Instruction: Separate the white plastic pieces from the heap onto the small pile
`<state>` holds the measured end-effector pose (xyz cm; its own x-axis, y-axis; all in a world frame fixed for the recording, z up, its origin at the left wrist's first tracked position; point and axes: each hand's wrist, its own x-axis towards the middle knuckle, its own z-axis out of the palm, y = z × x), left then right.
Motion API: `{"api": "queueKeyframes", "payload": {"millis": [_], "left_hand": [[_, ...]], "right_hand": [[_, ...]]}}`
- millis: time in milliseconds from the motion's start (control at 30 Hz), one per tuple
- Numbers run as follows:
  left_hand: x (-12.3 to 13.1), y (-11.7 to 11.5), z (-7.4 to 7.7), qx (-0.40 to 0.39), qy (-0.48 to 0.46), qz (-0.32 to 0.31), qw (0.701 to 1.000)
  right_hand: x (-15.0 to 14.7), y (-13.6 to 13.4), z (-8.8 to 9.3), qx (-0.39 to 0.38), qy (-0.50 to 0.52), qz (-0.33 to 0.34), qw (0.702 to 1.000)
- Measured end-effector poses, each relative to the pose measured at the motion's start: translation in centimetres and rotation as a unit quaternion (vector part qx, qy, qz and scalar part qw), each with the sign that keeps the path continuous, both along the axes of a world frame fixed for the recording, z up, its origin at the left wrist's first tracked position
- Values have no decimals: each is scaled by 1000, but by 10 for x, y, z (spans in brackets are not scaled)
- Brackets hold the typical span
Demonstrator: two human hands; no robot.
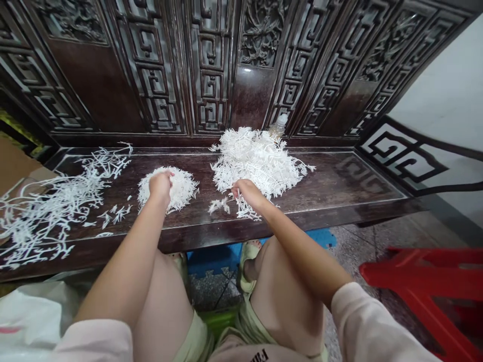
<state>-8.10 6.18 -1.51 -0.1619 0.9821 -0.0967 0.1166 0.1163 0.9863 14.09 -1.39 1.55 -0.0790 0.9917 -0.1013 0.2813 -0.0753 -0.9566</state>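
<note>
My left hand [161,185], fingers curled, pressed onto the small mound of white sprigs [183,190] on the carved bench [339,183]; I couldn't tell if my right hand [246,191] gripped the big heap [256,161]; a careless tug could scatter it.

On the tabletop [339,176] I count two heaps of white branching sprigs, one small heap [183,188] and one big heap [256,158], plus one loose scatter [49,211] and one plastic bottle [278,125]; one red plastic stool [422,296] stands beside it.
</note>
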Motion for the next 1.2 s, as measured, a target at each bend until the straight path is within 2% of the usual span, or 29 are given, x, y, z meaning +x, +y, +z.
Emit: {"api": "queueKeyframes", "payload": {"millis": [67,167,267,367,600,700,833,967,1067,1200], "left_hand": [[7,-3,1,-64,-63,-44,995],[39,-13,7,-181,-231,-84,952],[66,-22,12,-222,-287,-94,927],[72,-26,13,-232,-287,-111,923],[66,-27,8,-172,-306,-143,925],[65,-23,5,-173,-321,-133,922],[50,-7,0,-156,-274,-82,945],[12,16,-7,-88,-164,-1,982],[-18,26,-16,-60,-97,59,992],[-33,28,-23,-58,-52,67,995]], "right_hand": [[1,4,-2,-26,3,20,999],[-6,11,-9,-49,52,35,997],[-12,14,-15,-56,89,25,994],[-13,13,-17,-67,81,12,994],[-9,12,-11,-62,36,-20,997],[-9,13,-10,-66,21,-26,997],[-7,13,-13,-77,30,-34,996],[-4,11,-12,-80,4,-28,996],[-4,11,-10,-79,-15,-27,996],[-6,12,-10,-87,-21,-36,995]]}}
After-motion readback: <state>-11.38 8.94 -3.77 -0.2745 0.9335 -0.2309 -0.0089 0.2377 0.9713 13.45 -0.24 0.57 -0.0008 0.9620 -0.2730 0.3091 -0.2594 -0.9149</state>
